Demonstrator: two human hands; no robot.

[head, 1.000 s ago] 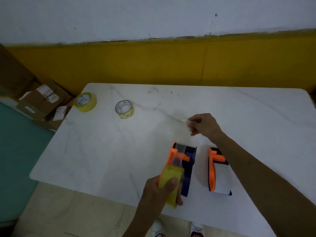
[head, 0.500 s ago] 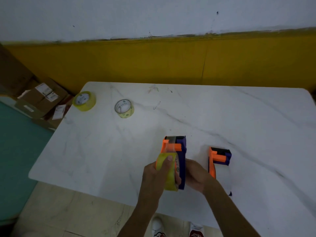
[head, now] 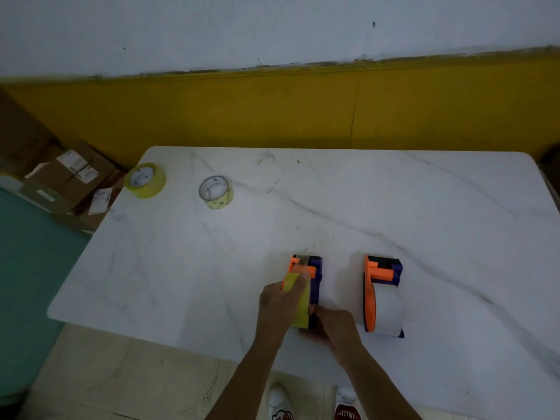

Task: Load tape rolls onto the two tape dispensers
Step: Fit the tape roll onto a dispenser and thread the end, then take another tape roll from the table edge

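Two tape dispensers sit on the white marble-patterned desk [head: 394, 207] near its front edge, side by side and apart from each other. The left dispenser [head: 315, 277] — orange and purple — carries a yellow tape roll [head: 298, 301], and both hands are on it: the left hand [head: 280, 301] is wrapped around the yellow roll from the left side, thumb lying over the top of it, while the right hand [head: 335, 325] is closed around the near end of the same dispenser. A short strip of tape runs from the roll up to the orange front piece. The right dispenser [head: 383, 294] lies untouched just to the right of the hands, holding a white roll [head: 388, 307] between its orange side plate and purple frame. That makes two rolls loaded. Two more rolls lie loose at the far left of the desk, well away from the dispensers: a fuller yellow roll [head: 146, 180] right at the corner, and a thinner, paler roll [head: 215, 192] a little to its right. Beyond the desk's left edge I count a small heap of cardboard boxes [head: 72, 177] with white labels on the floor — how many exactly I cannot tell. Two shoes [head: 281, 404] show below the desk edge.
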